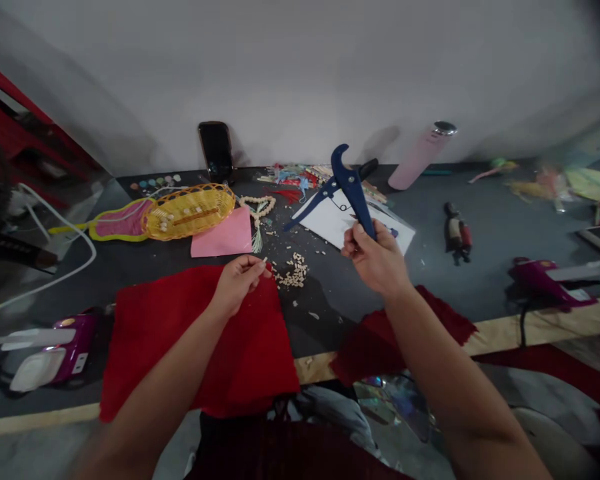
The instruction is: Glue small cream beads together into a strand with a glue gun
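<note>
My right hand (pixel 377 257) grips one handle of a blue pipe cutter (pixel 353 187), raised over the table with its hooked end up and its other handle swung out to the left. My left hand (pixel 241 280) pinches a small pale stick piece (pixel 265 261) between thumb and fingertips, above the edge of a red cloth (pixel 195 340). Between my hands, a heap of short cut pale pieces (pixel 294 272) lies on the dark table. A white sheet (pixel 325 217) lies beneath the cutter.
Behind my left hand are a yellow woven basket (pixel 205 203), pink paper (pixel 223 240) and a beaded string (pixel 265 205). A phone (pixel 217 150) leans on the wall. A pink bottle (pixel 420 160) stands at the back right. Purple glue guns (pixel 73 347) rest at both sides.
</note>
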A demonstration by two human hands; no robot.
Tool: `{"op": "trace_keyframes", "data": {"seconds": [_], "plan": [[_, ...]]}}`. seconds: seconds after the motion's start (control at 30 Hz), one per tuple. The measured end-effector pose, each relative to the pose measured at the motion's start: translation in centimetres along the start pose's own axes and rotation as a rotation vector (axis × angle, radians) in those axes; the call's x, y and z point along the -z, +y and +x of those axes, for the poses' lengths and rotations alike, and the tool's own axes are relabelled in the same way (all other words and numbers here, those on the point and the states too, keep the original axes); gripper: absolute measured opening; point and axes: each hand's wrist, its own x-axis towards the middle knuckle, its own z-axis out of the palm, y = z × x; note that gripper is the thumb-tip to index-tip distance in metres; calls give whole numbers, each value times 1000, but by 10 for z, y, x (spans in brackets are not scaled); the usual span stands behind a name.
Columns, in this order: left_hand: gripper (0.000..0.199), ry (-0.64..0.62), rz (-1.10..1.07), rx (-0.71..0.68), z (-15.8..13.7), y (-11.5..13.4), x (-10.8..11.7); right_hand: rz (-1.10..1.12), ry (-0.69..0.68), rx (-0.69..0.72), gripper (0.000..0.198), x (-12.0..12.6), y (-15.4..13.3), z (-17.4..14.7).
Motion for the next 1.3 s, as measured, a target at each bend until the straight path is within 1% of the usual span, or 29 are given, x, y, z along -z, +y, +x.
{"op": "trace_keyframes", "data": {"seconds": [0.1,0.17,0.23,0.33,0.4,0.47,0.5,0.57,0.67,0.7,0.73,0.77,0.8,0.83,0.9,0.97,1.0,1.03,1.1,1.17,1.2,1.3], "plan": [[25,-49,229,-46,-6,10,5,-68,-8,-114,22,35,-14,-22],[22,-98,434,-94,-13,16,10,-139,-46,-247,25,58,-21,-41],[20,-125,668,-171,-22,19,16,-204,-86,-379,28,75,-26,-60],[22,-155,974,-259,-36,16,24,-293,-147,-540,31,84,-31,-84],[25,-145,1110,-330,-43,9,28,-402,-168,-594,34,81,-32,-94],[26,-92,1201,-403,-46,0,30,-567,-208,-604,38,77,-30,-99],[26,-58,1233,-432,-47,-5,31,-676,-232,-583,39,75,-28,-101],[25,-5,1260,-473,-47,-15,33,-952,-254,-479,37,74,-21,-105],[22,35,1208,-504,-46,-28,34,-1430,-183,-198,32,72,-14,-112],[22,41,1183,-506,-46,-31,34,-1560,-154,-95,30,69,-14,-114],[21,42,1162,-505,-45,-34,33,-1650,-137,7,29,64,-15,-116],[21,42,1148,-503,-45,-35,33,-1693,-143,104,27,57,-17,-118],[21,38,1140,-503,-45,-35,32,-1680,-168,201,24,47,-19,-120],[20,34,1137,-501,-45,-33,32,-1617,-244,293,22,36,-21,-122],[20,50,1151,-498,-46,-25,35,-1447,-462,434,20,11,-20,-127],[22,79,1192,-491,-47,-13,44,-1315,-696,525,22,-10,-12,-131],[22,119,1212,-480,-48,-7,51,-1291,-772,556,22,-18,-6,-133],[21,169,1233,-464,-49,-1,59,-1288,-810,573,21,-23,0,-135],[24,296,1300,-433,-49,8,80,-1295,-861,562,18,-29,11,-135],[29,434,1372,-371,-48,13,104,-1296,-872,560,15,-31,17,-134],[31,484,1400,-330,-46,14,116,-1295,-870,571,14,-31,18,-133],[35,545,1453,-183,-40,16,147,-1309,-848,653,11,-36,14,-133]]}}
